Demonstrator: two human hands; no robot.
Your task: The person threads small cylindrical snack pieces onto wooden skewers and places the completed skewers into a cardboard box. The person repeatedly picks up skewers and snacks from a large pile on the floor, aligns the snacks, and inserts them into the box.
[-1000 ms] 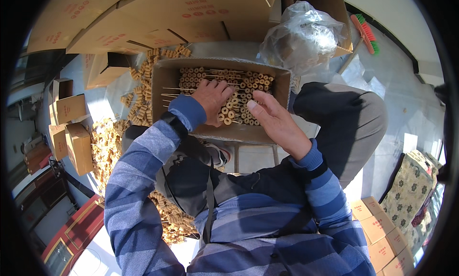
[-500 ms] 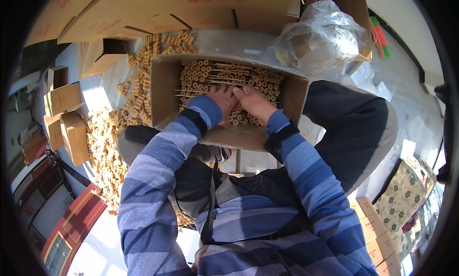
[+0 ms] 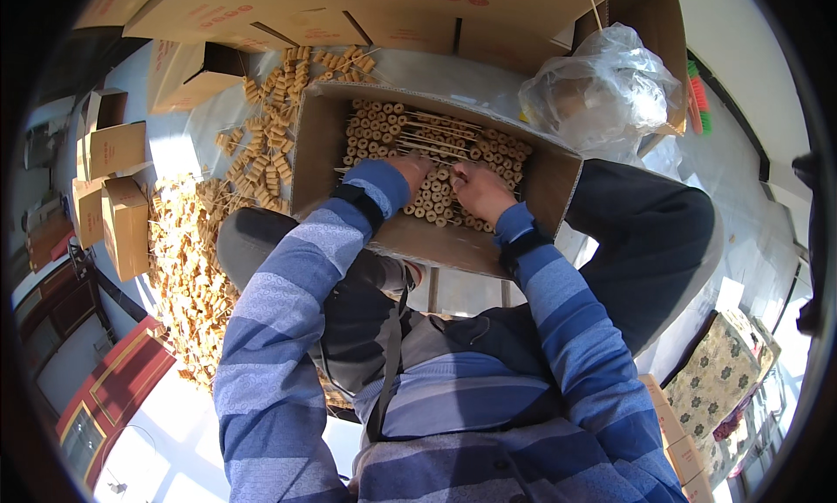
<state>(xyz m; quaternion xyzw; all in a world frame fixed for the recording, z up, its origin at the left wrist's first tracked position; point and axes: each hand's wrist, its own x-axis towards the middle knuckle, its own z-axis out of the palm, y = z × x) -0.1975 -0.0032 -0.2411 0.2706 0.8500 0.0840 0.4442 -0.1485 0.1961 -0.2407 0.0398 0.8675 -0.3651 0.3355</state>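
Observation:
An open cardboard box (image 3: pixel 440 243) stands between my legs, packed with tan ring-ended rolls (image 3: pixel 377 126). Several thin wooden sticks (image 3: pixel 440 135) lie across the rolls in the middle and toward the far side. My left hand (image 3: pixel 411 173) is down inside the box over the rolls, left of centre; its fingers are mostly hidden beneath it. To its right, my right hand (image 3: pixel 484 192) is closed above the rolls, fingers curled with the thumb side facing the left hand. Whatever its fingertips hold is too small to make out. A gap separates the two hands.
Loose tan rolls (image 3: pixel 266 159) lie heaped left of the box, with a larger sunlit pile (image 3: pixel 187 276) nearer. Cardboard boxes (image 3: pixel 349 23) line the far side. Crumpled clear plastic (image 3: pixel 606 84) sits at far right beside a red and green brush (image 3: pixel 697 98).
My hands have moved apart from their touching, flattened position on the rolls. The right hand's fingers have curled. The whole view has shifted slightly, with the box now farther right.

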